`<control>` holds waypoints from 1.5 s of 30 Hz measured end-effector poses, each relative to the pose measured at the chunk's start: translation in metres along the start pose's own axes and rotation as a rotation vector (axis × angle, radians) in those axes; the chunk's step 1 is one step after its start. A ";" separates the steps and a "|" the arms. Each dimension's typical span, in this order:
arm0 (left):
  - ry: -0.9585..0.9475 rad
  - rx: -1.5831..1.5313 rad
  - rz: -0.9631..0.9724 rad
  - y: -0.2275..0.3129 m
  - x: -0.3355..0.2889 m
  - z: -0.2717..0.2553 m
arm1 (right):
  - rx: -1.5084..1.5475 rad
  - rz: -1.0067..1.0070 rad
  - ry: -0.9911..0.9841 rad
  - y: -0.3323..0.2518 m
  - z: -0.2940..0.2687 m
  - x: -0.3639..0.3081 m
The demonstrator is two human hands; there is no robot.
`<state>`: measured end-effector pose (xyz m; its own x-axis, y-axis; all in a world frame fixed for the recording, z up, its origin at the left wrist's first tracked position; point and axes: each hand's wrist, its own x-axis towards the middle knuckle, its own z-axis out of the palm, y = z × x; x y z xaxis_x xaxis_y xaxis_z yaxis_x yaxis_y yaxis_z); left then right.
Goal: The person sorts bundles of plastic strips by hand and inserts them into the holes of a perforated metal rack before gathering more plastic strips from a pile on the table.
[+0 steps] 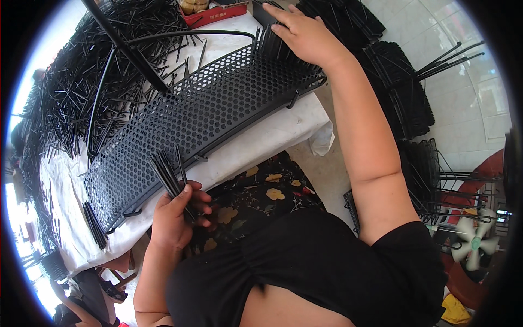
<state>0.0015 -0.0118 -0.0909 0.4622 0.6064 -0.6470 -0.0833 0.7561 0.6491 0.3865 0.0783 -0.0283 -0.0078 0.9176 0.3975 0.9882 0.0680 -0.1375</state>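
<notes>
My left hand (175,213) grips a small bundle of thin black sticks (166,171) over the table's near edge; one stick stands a little apart from the others. In front of me lies a long black perforated metal rack (201,109), running from lower left to upper right. Beyond its far right end, my right hand (308,38) is raised with fingers stretched out. Just below those fingers, a dense group of black sticks (275,46) rests at the rack's end. Whether the fingertips touch them is hard to tell.
A large loose heap of black sticks (125,65) covers the far left of the white-covered table (278,131). Behind stands a red box (215,15). Stacked black racks (397,92) fill the floor at right, near a fan (475,243). Another person's arm (73,302) shows at lower left.
</notes>
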 end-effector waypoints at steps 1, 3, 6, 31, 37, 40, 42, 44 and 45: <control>0.006 -0.014 0.005 0.000 -0.001 0.000 | 0.000 0.000 0.000 -0.006 -0.006 0.004; -0.004 -0.029 0.008 0.000 -0.003 -0.001 | 0.083 0.023 -0.221 -0.015 -0.018 0.008; -0.005 -0.044 0.021 -0.001 -0.005 0.003 | 0.014 0.057 -0.201 0.003 0.002 0.003; -0.050 -0.244 -0.014 -0.002 -0.027 -0.009 | 1.872 0.689 -0.772 -0.219 0.061 -0.124; -0.167 -0.347 -0.032 -0.003 -0.032 -0.019 | 1.907 0.883 -0.832 -0.230 0.064 -0.127; -0.183 -0.348 -0.037 -0.002 -0.030 -0.024 | 1.940 0.914 -0.732 -0.236 0.060 -0.124; -0.179 -0.288 0.015 -0.002 -0.031 -0.027 | 1.926 0.844 -0.667 -0.241 0.057 -0.125; -0.155 -0.268 0.009 -0.004 -0.034 -0.027 | 1.964 0.848 -0.668 -0.243 0.067 -0.131; -0.124 -0.248 0.007 -0.005 -0.035 -0.028 | 2.007 0.846 -0.675 -0.245 0.069 -0.131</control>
<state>-0.0387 -0.0302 -0.0824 0.5641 0.5889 -0.5788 -0.2939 0.7983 0.5257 0.1346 -0.0316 -0.1096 -0.2689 0.8651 -0.4233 -0.5695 -0.4973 -0.6545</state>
